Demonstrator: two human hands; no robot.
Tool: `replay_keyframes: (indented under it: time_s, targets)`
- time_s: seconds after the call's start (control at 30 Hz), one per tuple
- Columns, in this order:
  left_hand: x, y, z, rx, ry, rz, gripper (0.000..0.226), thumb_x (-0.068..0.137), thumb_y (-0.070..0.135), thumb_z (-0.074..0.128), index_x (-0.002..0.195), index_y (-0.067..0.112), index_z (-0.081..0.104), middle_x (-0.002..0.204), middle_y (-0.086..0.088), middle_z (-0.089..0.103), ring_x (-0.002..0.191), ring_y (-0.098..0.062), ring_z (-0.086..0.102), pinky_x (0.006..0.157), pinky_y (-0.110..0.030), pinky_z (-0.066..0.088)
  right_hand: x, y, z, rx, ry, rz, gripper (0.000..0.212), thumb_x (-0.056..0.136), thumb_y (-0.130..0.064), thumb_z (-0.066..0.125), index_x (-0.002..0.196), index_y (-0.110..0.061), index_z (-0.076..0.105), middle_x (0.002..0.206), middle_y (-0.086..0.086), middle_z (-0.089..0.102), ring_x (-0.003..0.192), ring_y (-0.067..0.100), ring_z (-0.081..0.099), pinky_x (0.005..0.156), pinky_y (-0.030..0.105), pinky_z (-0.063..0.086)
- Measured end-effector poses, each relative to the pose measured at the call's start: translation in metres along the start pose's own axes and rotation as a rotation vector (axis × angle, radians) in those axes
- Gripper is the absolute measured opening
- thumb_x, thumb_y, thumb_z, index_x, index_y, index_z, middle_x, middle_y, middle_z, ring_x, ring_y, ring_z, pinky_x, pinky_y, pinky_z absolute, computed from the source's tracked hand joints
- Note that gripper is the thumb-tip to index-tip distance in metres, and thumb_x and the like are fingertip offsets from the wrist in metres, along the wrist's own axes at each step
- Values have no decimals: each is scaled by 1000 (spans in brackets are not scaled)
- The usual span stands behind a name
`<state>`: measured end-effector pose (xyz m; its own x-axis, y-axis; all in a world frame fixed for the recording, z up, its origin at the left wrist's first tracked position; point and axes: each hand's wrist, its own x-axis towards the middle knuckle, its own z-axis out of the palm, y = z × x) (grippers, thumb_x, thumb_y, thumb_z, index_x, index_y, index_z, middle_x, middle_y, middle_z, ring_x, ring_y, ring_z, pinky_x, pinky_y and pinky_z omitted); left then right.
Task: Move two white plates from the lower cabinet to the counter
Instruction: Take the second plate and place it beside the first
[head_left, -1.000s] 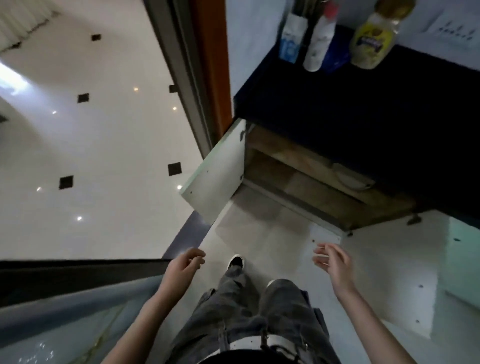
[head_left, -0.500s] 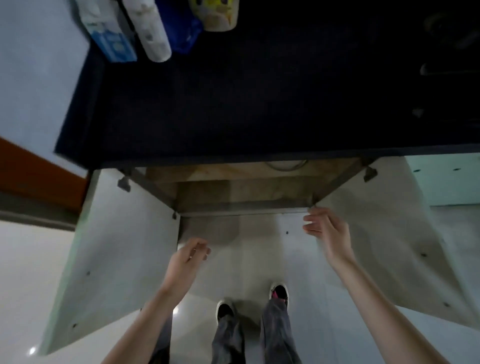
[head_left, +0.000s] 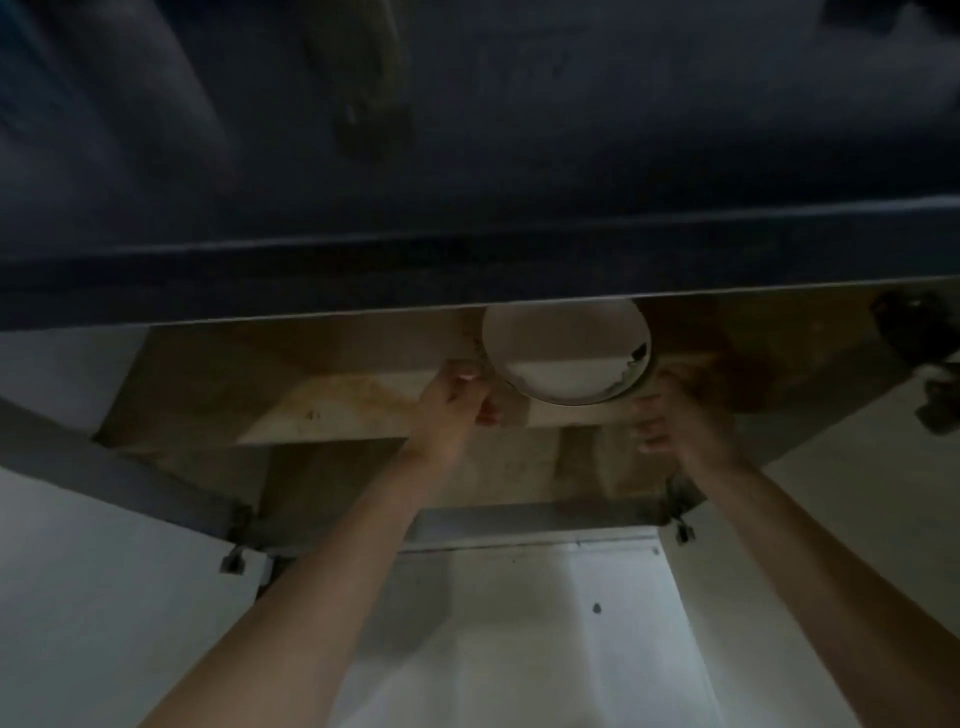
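A white plate (head_left: 563, 353) lies on the wooden shelf (head_left: 358, 405) inside the open lower cabinet, just under the dark counter (head_left: 467, 156). Whether a second plate lies beneath it cannot be told. My left hand (head_left: 454, 410) reaches in at the plate's left rim, fingers curled, touching or nearly touching the edge. My right hand (head_left: 675, 421) is at the plate's lower right rim, fingers spread. Neither hand clearly grips the plate.
Both white cabinet doors stand open, the left door (head_left: 104, 597) and the right door (head_left: 857, 493), with hinges showing. The counter's front edge (head_left: 467, 280) overhangs the shelf closely. Blurred dark items sit on the counter top. Pale floor (head_left: 519, 623) lies below.
The view dropped closer to the cabinet. Both hands moved forward from the doors' level into the cabinet, up to the plate's two sides. The plate came into sight.
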<state>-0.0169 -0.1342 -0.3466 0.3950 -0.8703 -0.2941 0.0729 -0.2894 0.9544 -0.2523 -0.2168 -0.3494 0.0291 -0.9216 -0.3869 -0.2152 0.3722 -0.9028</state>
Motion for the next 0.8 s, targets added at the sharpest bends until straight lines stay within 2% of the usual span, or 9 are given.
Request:
replay_keyframes:
  time_s: [0.07,0.13,0.23,0.43,0.5,0.57,0.67,0.73,0.8]
  targets:
    - [26,-5,13,-4,-7,-21,7,97,17,55,95,13,61,69,-2,73,59,-15,71,57,-27,60,20,4,3,-6,-15,-6,28,104,-34,42,109,-10,56,79,10,69,49,18,67,45,28,56]
    - [47,-9,22,13,-40,-32,14,97,20,55,106,9,58,73,-2,73,55,-14,71,53,-26,59,35,8,7,15,-2,-24,25,104,-30,43,109,-7,53,68,11,65,35,12,62,35,24,52]
    - [63,-15,27,140,-30,43,10,97,20,51,105,15,53,62,4,72,47,-9,68,46,-19,52,54,9,10,-53,-29,-81,21,103,-28,46,105,-7,51,52,8,65,32,12,60,31,22,48]
    - [50,-15,25,257,-15,141,17,98,10,45,108,3,56,69,-8,68,48,-11,63,50,-24,51,49,9,13,-96,-50,-154,13,103,-16,47,108,-11,57,87,-1,67,52,12,72,43,23,56]
    - [27,-11,21,192,-22,102,16,100,9,45,112,4,54,82,-11,67,53,-10,64,50,-24,54,25,15,8,-175,-86,-238,16,103,-18,45,113,-17,58,88,-12,69,60,17,74,56,34,62]
    - [-5,-7,17,135,-12,92,13,100,8,46,107,15,54,83,-7,66,54,-5,63,48,-18,52,-10,22,-1,-221,-77,-237,17,103,-20,44,112,-16,59,86,-9,72,65,21,75,64,43,62]
    - [-72,9,6,160,1,34,12,99,7,47,105,14,54,75,-4,64,53,-1,64,45,-17,50,-81,18,-10,-129,-66,-171,23,103,-9,42,118,-2,59,93,10,72,66,20,74,57,34,62]
    - [-126,27,-5,202,1,-54,12,99,12,50,109,16,55,74,4,68,58,-2,66,49,-27,56,-139,2,-20,-147,-65,-95,22,102,-5,41,112,-2,60,86,17,71,56,17,70,51,30,59]
    - [-181,48,-17,240,7,-119,13,98,15,52,108,22,57,73,9,71,58,-1,65,50,-22,55,-196,-18,-32,-155,-89,-16,20,102,-3,41,99,-7,61,75,16,69,49,13,67,47,24,55]
